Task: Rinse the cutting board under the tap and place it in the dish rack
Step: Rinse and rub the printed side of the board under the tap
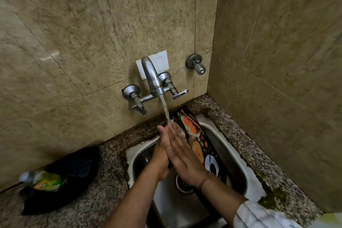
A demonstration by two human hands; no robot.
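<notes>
1. The fingers [167, 131] of both hands lie straight and together, pressed palm to palm under the running water [166, 110]; they grip nothing.
2. The left hand [162, 151] sits on the near-left side of the pair, the right hand [180, 151] against it on the right, both over the sink [224, 147].
3. A thin reddish thread [204, 181] circles the right wrist, and a pale striped sleeve [259, 215] covers the right forearm lower down.
4. The cutting board [194, 127] stands on edge in the sink just to the right of the hands, tilted, its top end leaning toward the back wall and its lower end down in the basin. Its face is dark with orange, green and white printed patterns. The right hand's back lies close against it; whether they touch cannot be told.
5. The stream falls from the spout of the tap [151, 75] and lands on the fingertips, right beside the board's upper part.
6. The drain [182, 184] shows in the basin floor below the wrists.
7. On the speckled stone table [111, 172] to the left of the sink lies a dark cloth-like heap [74, 170] with a green-labelled bottle [44, 181] resting on its left part, blurred.
8. A separate valve [196, 63] sticks out of the tiled wall to the right of the tap.
</notes>
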